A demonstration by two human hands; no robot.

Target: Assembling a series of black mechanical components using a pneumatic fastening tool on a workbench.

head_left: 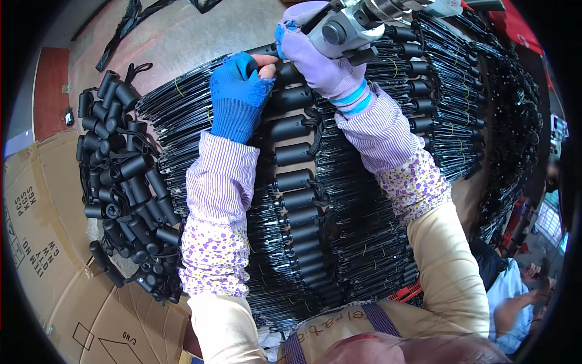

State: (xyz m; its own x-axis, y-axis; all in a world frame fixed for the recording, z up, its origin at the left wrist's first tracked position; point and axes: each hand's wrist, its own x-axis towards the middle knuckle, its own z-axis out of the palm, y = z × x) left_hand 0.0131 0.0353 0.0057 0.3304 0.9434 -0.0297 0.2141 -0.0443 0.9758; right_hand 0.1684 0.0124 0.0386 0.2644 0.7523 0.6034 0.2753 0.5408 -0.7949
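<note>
My left hand [239,91]: fingers bent narrow at a handle [290,74], can't tell if gripping | my right hand [318,65]: fingers wrapped round a drill [345,33] | handle: toward the counter's [170,42] far edge | rods [364,182]: bundled alongside | loose handles [136,182]: heaped by the left edge

Black printed lettering [27,230] is running in stacked lines along the brown cardboard box [66,200], with more print beside outline drawings [115,349] below. Orange-brown handwritten letters [330,326] are crossing the beige garment [364,343]. A tiny red mark [454,3] is sitting, unreadable, on the metal device [345,30].
</note>
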